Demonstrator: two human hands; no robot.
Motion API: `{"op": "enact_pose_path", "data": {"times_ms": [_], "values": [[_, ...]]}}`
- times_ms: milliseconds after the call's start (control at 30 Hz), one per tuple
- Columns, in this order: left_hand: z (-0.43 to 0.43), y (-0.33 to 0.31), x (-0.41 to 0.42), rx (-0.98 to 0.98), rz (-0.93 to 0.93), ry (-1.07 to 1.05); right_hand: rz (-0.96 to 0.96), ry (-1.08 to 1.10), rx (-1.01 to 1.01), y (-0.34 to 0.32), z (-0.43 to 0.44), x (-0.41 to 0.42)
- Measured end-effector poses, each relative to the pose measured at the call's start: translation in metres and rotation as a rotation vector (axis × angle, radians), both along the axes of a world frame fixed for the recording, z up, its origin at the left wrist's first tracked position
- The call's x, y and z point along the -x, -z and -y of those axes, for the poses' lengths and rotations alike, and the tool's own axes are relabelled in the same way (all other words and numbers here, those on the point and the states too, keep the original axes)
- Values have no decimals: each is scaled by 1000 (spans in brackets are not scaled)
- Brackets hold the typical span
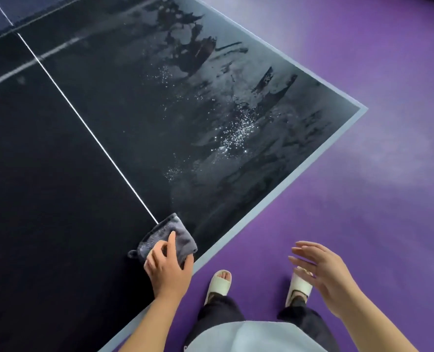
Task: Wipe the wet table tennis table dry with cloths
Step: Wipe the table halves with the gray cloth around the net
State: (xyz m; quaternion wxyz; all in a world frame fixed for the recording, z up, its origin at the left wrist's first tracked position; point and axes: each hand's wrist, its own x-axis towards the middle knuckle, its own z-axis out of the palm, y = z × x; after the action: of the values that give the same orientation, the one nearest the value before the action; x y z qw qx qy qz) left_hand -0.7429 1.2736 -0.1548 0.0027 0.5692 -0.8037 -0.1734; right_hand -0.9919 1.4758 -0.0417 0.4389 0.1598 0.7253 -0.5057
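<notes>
Left hand (169, 271) fingers pressed on cloth (170, 237); right hand (322, 273) open, empty. Push flat across tabletop (58, 174) toward wet drops (238, 128) beyond cloth.

a single head-worn wide-angle view looks steeply down from beside the table tennis table (58, 174), close over its near edge, facing along the surface towards the right corner and the purple floor (363, 224) beyond.

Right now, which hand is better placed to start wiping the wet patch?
Left. The left hand already presses the grey cloth on the table, at the near edge of the wet patch. The right hand hangs open and empty over the purple floor.
</notes>
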Motion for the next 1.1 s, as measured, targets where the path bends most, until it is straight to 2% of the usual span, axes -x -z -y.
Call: {"op": "enact_pose_path", "data": {"times_ms": [133,333,433,533,767,900,1000,1100], "values": [[-14,5,25,11,7,-124,-18,-93,-48,25,-12,76],[-27,-6,130,-148,-112,-800,-287,-411,-69,10,-28,224],[-24,-7,182,-211,-92,-843,-359,-529,-99,9,-42,290],[-25,-7,238,-263,-69,-775,-361,-633,-156,17,-52,340],[-56,-2,413,-259,55,-394,-292,-673,-148,37,-40,406],[-60,-5,544,-269,8,-200,-321,-628,-132,48,-8,452],[-64,-14,650,-328,-58,13,-378,-582,-199,54,2,495],[-59,-26,739,-393,-116,125,-431,-581,-279,49,-8,546]]}}
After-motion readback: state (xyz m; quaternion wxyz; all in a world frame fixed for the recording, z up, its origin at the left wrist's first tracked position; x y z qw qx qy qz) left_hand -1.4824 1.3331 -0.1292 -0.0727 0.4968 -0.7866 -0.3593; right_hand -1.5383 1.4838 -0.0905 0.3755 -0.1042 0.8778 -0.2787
